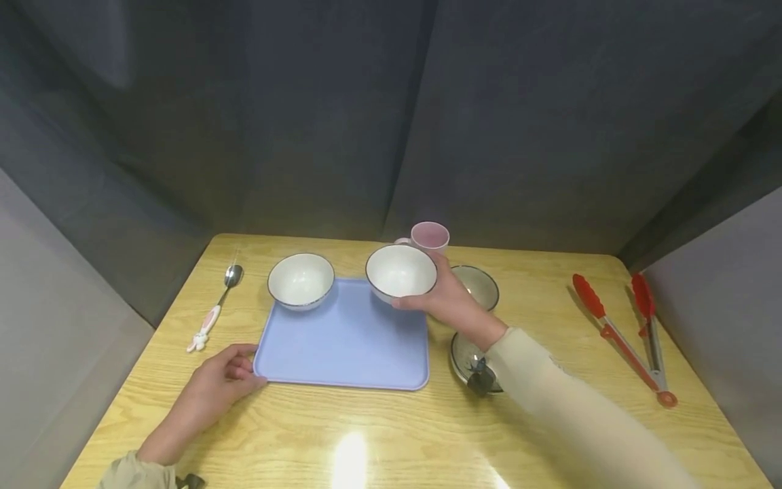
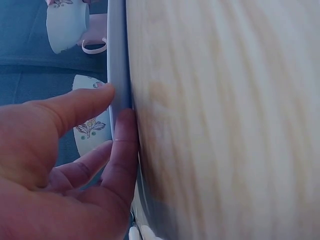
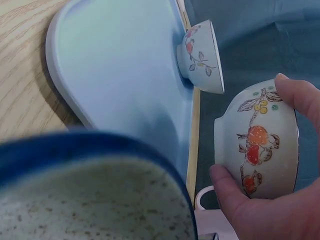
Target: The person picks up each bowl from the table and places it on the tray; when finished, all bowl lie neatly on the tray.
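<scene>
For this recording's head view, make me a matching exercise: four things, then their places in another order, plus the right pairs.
1. Spoon
2. Raised bowl
3. Tongs
4. Pink mug

A. On the right of the table
B. Left of the tray
C. Partly hidden, near the table's back edge
D. In the grip of the right hand

Pairs: 1-B, 2-D, 3-A, 4-C

My right hand (image 1: 451,303) has clearance above the tray (image 1: 342,346) — obstacles: the standing bowl (image 1: 301,282) leftward, the pink cup (image 1: 430,236) behind.

A dark curtain (image 1: 318,129) hangs behind the table (image 1: 293,435) — wood-grained, glare-spotted.
</scene>
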The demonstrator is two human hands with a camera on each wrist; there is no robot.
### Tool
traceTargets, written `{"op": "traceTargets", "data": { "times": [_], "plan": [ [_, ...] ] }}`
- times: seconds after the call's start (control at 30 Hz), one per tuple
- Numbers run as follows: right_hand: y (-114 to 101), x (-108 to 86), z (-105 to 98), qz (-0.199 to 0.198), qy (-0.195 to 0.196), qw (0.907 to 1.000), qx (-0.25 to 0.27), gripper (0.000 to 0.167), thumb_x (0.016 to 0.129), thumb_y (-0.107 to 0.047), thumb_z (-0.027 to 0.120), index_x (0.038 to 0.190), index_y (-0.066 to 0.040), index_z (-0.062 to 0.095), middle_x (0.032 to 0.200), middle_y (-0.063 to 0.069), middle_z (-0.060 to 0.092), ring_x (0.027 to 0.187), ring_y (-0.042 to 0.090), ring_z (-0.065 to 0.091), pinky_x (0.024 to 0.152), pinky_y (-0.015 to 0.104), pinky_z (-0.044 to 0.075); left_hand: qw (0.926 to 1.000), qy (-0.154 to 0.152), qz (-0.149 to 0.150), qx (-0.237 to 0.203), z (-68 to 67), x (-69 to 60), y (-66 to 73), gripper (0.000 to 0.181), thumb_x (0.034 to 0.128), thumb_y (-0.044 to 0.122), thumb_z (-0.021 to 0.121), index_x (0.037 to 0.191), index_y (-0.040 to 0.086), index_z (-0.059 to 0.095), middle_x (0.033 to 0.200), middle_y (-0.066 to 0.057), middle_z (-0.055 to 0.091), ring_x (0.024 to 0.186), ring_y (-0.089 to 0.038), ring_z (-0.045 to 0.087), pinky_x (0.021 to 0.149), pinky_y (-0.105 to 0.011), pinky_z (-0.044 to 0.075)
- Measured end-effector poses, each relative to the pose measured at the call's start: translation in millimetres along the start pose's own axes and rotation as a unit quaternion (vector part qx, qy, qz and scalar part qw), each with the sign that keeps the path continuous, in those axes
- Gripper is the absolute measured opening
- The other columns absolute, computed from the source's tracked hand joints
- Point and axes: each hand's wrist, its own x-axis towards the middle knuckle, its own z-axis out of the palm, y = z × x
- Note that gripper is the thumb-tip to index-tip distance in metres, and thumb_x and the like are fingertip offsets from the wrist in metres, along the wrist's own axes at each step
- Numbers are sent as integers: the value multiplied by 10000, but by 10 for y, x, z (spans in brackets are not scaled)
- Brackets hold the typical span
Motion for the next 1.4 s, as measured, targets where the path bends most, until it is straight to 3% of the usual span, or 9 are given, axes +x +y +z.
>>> {"op": "traceTargets", "data": {
  "times": [0.2,0.43,0.7,0.93,1.2,1.4],
  "plan": [
    [29,83,86,45,73,10000,-15,1106,719,19,1018,1663,-86,451,1634,184,568,1450,449,614,1284,601,454,10000,13,11,-24,-5,0,10,684,970,230,898,1539,-6,601,1169,-97,723,1012,-164,693,776,-220,571],
    [39,88,202,733,89,9969,-285,1185,761,-96,1029,1709,-122,318,1634,172,543,1446,388,611,1299,548,439,10000,10,8,-30,1,-1,15,684,968,231,899,1535,-8,601,1165,-93,730,1007,-160,693,782,-218,572],
    [62,76,352,1224,212,9911,-479,1258,773,-190,1037,1728,-69,228,1660,204,516,1510,379,566,1324,532,414,10000,-16,17,-83,6,-7,28,687,966,240,900,1535,-3,603,1170,-91,736,1012,-161,695,790,-224,575],
    [101,105,438,1343,222,9883,-682,1274,745,-204,1055,1718,-56,246,1637,216,549,1489,390,595,1310,540,430,10000,-23,25,-58,-7,-11,12,686,974,249,895,1542,1,599,1180,-92,734,1019,-162,693,790,-227,577],
    [197,108,533,1281,59,9911,-356,1285,739,-129,1047,1722,-35,224,1649,217,534,1512,395,569,1328,532,407,9999,-46,-74,-69,-4,-41,5,687,972,243,894,1542,1,596,1178,-88,730,1014,-160,685,787,-223,568],
    [230,143,529,1323,35,9908,-265,1286,747,-93,1031,1726,-55,199,1667,223,510,1534,402,547,1349,541,376,10000,17,37,-70,2,-23,14,668,974,238,894,1529,2,609,1176,-96,741,1019,-161,698,797,-224,576]
  ]
}}
